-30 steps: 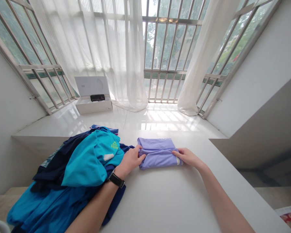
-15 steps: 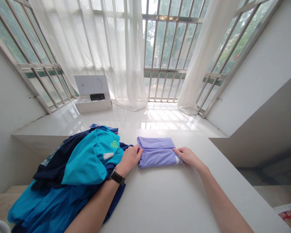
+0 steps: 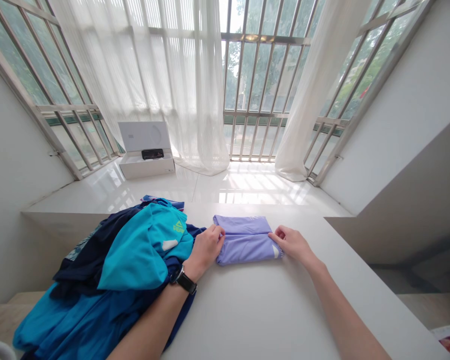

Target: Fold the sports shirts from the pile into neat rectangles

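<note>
A folded lilac garment [image 3: 244, 241] lies on the white table [image 3: 270, 310] in front of me. My left hand [image 3: 205, 248], with a black watch on its wrist, grips the garment's left edge, fingers curled over it. On the right edge rests my right hand [image 3: 293, 243], fingertips pinching the cloth near a white mark.
A heap of turquoise and navy clothes [image 3: 131, 260] covers the table's left part and hangs over its edge. Beyond the table, an open white box [image 3: 144, 155] with a black device stands on the glossy sill by barred windows and white curtains [image 3: 187, 85].
Both hands have stayed at the garment's two ends, pressing and tidying the fold. The view has tilted slightly, so everything sits a little lower in the picture.
</note>
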Tool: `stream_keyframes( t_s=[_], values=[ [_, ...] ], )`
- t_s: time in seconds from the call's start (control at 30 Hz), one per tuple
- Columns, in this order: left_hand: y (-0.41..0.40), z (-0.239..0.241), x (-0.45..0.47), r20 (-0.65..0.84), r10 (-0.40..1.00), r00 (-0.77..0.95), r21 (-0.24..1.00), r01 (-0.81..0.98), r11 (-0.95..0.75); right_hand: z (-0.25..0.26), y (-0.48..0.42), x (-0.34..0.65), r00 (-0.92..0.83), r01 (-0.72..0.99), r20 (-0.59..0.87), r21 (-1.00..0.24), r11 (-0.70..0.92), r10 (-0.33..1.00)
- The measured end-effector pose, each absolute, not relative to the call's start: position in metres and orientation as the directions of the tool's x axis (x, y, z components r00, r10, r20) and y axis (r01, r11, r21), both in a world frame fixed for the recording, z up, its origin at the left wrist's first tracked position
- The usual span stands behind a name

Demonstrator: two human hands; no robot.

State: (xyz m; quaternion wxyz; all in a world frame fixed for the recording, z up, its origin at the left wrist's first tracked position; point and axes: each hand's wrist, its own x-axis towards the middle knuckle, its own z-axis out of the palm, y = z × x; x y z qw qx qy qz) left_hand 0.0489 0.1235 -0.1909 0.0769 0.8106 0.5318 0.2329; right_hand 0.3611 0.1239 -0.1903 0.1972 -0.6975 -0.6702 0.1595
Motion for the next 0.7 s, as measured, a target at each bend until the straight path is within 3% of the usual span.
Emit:
stream_keyframes(
  t_s=[0.2, 0.5, 0.7],
  values=[
    [0.123, -0.198, 0.053, 0.305, 0.832, 0.463, 0.494, 0.67, -0.554, -0.188, 0.123, 0.352, -0.044, 0.862, 0.254, -0.479, 0.165, 0.966],
    [0.129, -0.193, 0.041, 0.249, 0.786, 0.566, 0.605, 0.542, -0.583, -0.189, 0.119, 0.34, -0.101, 0.87, 0.226, -0.452, 0.196, 0.969],
    [0.123, -0.191, 0.047, 0.238, 0.824, 0.515, 0.541, 0.634, -0.553, -0.187, 0.119, 0.338, -0.103, 0.866, 0.214, -0.461, 0.193, 0.971]
  ],
)
